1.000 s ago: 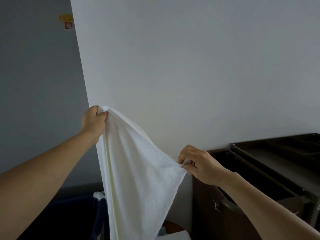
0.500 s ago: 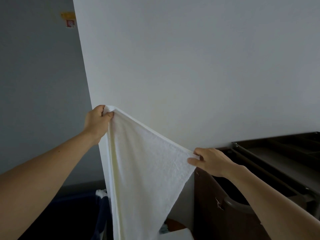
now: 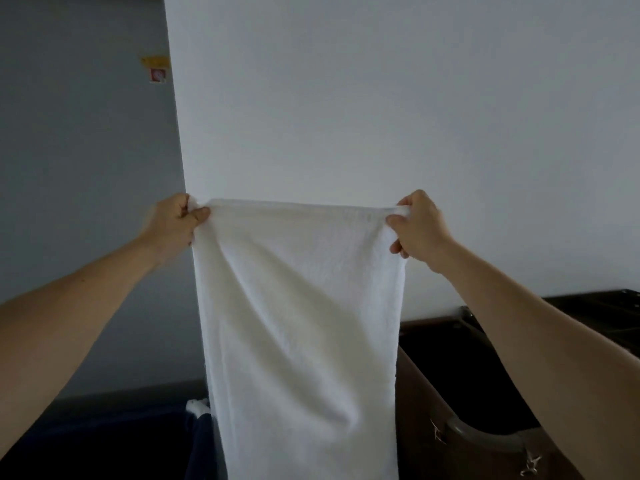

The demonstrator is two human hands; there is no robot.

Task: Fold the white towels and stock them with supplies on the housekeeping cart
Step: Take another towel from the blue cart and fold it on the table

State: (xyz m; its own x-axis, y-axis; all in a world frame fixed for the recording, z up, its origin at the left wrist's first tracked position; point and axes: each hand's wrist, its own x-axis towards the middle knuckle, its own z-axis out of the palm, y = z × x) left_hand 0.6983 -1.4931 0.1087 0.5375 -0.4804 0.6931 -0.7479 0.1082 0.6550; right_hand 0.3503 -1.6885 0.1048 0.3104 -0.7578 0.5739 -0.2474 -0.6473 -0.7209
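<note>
A white towel (image 3: 301, 323) hangs flat in front of me, stretched by its top edge and running down out of view at the bottom. My left hand (image 3: 176, 220) pinches its top left corner. At about the same height, my right hand (image 3: 417, 228) grips the top right corner. The dark brown housekeeping cart (image 3: 485, 393) stands low on the right, partly hidden behind the towel and my right forearm.
A white wall (image 3: 381, 98) fills the view ahead, with a grey wall (image 3: 79, 168) to the left bearing a small yellow and red sign (image 3: 156, 69). A dark blue bag (image 3: 104, 441) with a bit of white cloth (image 3: 198, 407) sits at lower left. The cart has a grey handle (image 3: 485, 438).
My right hand has risen and moved right along the towel's edge to its corner, so the towel now hangs spread flat instead of slanting. My left hand kept hold of its corner.
</note>
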